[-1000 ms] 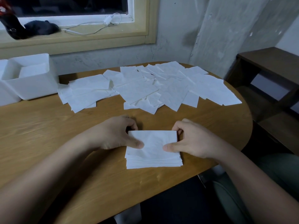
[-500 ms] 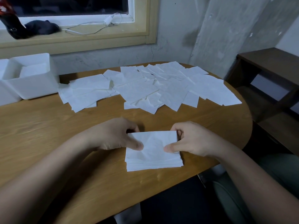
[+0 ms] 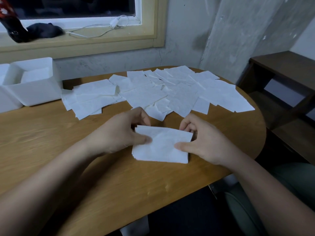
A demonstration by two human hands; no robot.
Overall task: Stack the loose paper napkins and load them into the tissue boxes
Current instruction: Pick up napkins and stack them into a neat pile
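A neat stack of white paper napkins (image 3: 162, 146) is held between my two hands just above the wooden table (image 3: 51, 142). My left hand (image 3: 117, 133) grips its left edge, thumb on top. My right hand (image 3: 202, 142) grips the right edge, thumb on top. Several loose napkins (image 3: 153, 92) lie spread in an overlapping heap across the far half of the table. A white open tissue box (image 3: 32, 92) with napkins inside stands at the far left, with a second white box (image 3: 6, 101) partly cut off beside it.
A window sill (image 3: 76, 41) behind the table carries a dark cloth, a dark bottle and a white cable. A dark wooden shelf unit (image 3: 281, 92) stands to the right of the table. The table's rounded edge runs close below my forearms.
Both hands have lifted the napkin stack off the table and tilted it a little; its far edge is now raised. The loose napkins and the boxes stay where they were.
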